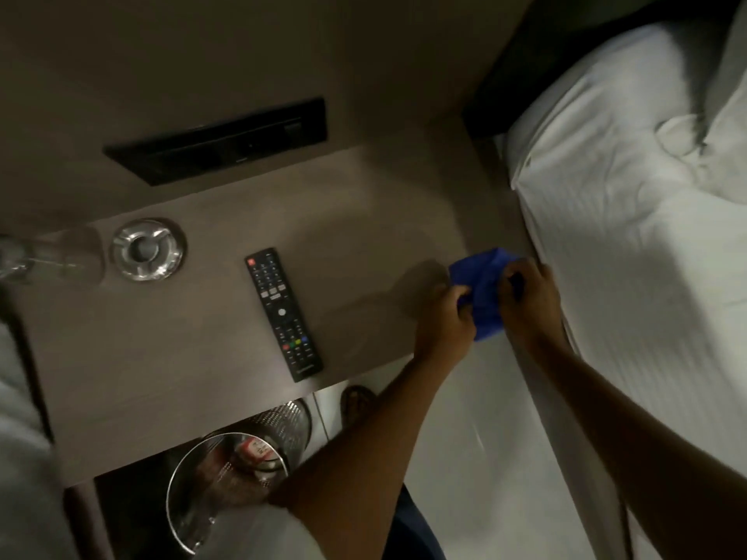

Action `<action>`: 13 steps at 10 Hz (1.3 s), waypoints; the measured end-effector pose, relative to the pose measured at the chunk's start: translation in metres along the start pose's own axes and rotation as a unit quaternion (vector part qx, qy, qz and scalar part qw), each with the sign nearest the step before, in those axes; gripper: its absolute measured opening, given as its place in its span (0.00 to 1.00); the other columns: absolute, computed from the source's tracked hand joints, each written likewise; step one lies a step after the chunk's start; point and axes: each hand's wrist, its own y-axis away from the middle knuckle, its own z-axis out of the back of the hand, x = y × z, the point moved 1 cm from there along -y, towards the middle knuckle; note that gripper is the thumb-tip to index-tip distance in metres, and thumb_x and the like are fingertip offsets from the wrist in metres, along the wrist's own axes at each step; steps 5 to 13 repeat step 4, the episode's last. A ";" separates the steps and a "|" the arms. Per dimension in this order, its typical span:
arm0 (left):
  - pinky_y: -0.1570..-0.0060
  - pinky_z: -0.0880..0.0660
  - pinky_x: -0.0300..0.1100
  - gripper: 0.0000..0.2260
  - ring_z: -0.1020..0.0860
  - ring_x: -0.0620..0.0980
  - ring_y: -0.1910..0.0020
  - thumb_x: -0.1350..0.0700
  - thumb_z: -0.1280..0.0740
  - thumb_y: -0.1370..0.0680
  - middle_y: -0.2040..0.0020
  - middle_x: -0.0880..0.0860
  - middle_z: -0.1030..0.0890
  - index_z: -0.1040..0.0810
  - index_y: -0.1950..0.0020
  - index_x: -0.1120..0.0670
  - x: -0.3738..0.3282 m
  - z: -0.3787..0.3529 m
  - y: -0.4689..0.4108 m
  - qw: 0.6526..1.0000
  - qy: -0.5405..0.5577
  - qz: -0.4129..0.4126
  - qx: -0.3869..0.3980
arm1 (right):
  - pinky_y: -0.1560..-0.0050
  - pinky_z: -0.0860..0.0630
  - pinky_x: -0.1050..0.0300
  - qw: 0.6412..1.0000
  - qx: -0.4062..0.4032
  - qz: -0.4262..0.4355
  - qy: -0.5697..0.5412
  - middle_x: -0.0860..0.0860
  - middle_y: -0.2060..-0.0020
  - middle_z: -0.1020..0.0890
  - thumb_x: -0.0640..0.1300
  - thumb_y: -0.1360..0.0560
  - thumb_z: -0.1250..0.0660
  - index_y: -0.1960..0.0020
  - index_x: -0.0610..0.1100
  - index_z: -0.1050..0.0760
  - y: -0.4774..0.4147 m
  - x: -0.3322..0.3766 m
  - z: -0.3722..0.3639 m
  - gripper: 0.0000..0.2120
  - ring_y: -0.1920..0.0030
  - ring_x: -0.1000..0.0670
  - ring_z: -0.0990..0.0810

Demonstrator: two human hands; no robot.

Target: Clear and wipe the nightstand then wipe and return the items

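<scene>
A blue cloth [483, 289] is bunched between both hands at the right edge of the brown nightstand [194, 357]. My left hand [446, 317] grips its left side and my right hand [527, 297] grips its right side. A black remote [283, 313] lies lengthwise near the middle of the nightstand. A round glass ashtray [147, 250] sits at the back left. Beside it, at the far left edge, a clear drinking glass [48, 256] looks blurred.
A bed with white sheets [630, 220] runs along the right side. A metal mesh waste bin [238, 470] with rubbish stands on the floor below the nightstand's front edge. A black switch panel [218, 141] is set in the wall behind. A sandal [355, 406] shows on the floor.
</scene>
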 end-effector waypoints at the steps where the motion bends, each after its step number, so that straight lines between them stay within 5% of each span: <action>1: 0.27 0.38 0.50 0.18 0.39 0.62 0.25 0.57 0.38 0.20 0.22 0.64 0.45 0.28 0.30 0.58 0.005 -0.010 -0.023 0.987 -0.152 -0.005 0.044 | 0.43 0.28 0.49 0.987 0.130 -0.046 0.083 0.37 0.40 0.26 0.57 0.29 0.46 0.40 0.46 0.25 -0.010 -0.027 -0.007 0.24 0.39 0.37 0.28; 2: 0.25 0.42 0.53 0.18 0.48 0.61 0.21 0.52 0.39 0.20 0.20 0.62 0.46 0.27 0.30 0.51 0.021 0.007 -0.011 0.950 -0.301 -0.033 0.080 | 0.30 0.40 0.41 0.965 0.178 -0.091 0.170 0.38 0.27 0.39 0.59 0.26 0.44 0.31 0.54 0.35 0.005 -0.038 -0.010 0.25 0.28 0.36 0.41; 4: 0.28 0.36 0.51 0.16 0.41 0.61 0.24 0.57 0.38 0.21 0.20 0.58 0.44 0.23 0.33 0.50 0.040 0.131 0.088 0.934 -0.346 -0.086 -0.026 | 0.32 0.43 0.37 0.987 0.048 -0.004 0.154 0.37 0.28 0.39 0.52 0.25 0.40 0.29 0.48 0.38 0.075 0.035 -0.024 0.25 0.28 0.37 0.41; 13: 0.28 0.36 0.51 0.16 0.41 0.61 0.24 0.57 0.38 0.21 0.20 0.58 0.44 0.23 0.33 0.50 0.040 0.131 0.088 0.934 -0.346 -0.086 -0.026 | 0.32 0.43 0.37 0.987 0.048 -0.004 0.154 0.37 0.28 0.39 0.52 0.25 0.40 0.29 0.48 0.38 0.075 0.035 -0.024 0.25 0.28 0.37 0.41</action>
